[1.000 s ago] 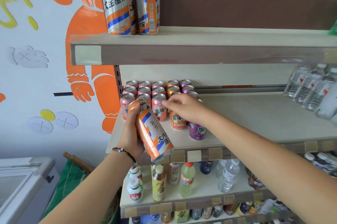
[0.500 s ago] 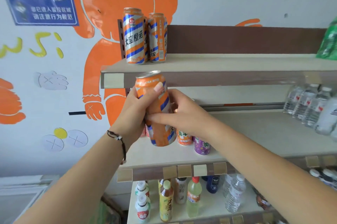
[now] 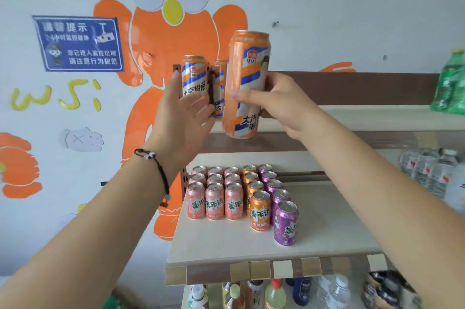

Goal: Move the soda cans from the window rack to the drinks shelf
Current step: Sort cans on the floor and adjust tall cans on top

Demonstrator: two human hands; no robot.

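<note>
Orange tall can (image 3: 245, 84) is gripped by the right hand (image 3: 281, 105), raised at the top shelf (image 3: 352, 120) edge beside two shelved cans (image 3: 195, 77). Left hand (image 3: 183, 112) has let go, fingers loose. Plenty of bare shelf rightward.

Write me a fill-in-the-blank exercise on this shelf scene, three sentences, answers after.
1. The tall orange can is gripped by the ____ hand.
2. The left hand is ____, its fingers against a standing can on the top shelf.
3. On the shelf below, the short can nearest the front edge is ____.

Answers: right; open; purple
</note>
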